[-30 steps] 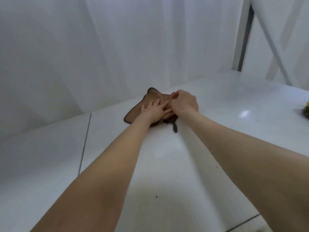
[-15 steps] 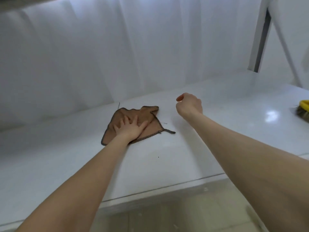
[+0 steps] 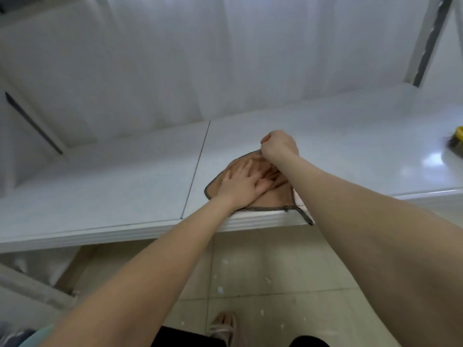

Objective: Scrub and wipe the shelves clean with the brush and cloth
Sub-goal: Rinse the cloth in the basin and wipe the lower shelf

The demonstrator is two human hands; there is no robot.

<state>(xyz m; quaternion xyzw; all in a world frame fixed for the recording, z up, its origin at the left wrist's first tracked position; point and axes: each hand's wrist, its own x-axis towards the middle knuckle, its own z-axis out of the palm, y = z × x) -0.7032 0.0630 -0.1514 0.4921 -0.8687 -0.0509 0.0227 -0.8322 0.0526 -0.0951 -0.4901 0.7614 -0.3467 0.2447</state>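
A brown cloth with a dark stitched hem lies at the front edge of the white shelf, one corner hanging over the lip. My left hand presses flat on the cloth with fingers spread. My right hand is curled at the cloth's far edge and seems to pinch it; its fingertips are hidden. The yellow brush with dark bristles lies on the shelf at the far right, cut off by the frame edge.
A white wavy back wall rises behind the shelf. A seam splits the shelf surface left of the cloth. A slanted white frame bar stands at the top right. Beige floor tiles and my feet show below.
The cloth has slid under my left hand from mid-shelf to the front edge. My right hand, free half a second ago, has come back to the cloth's far edge.
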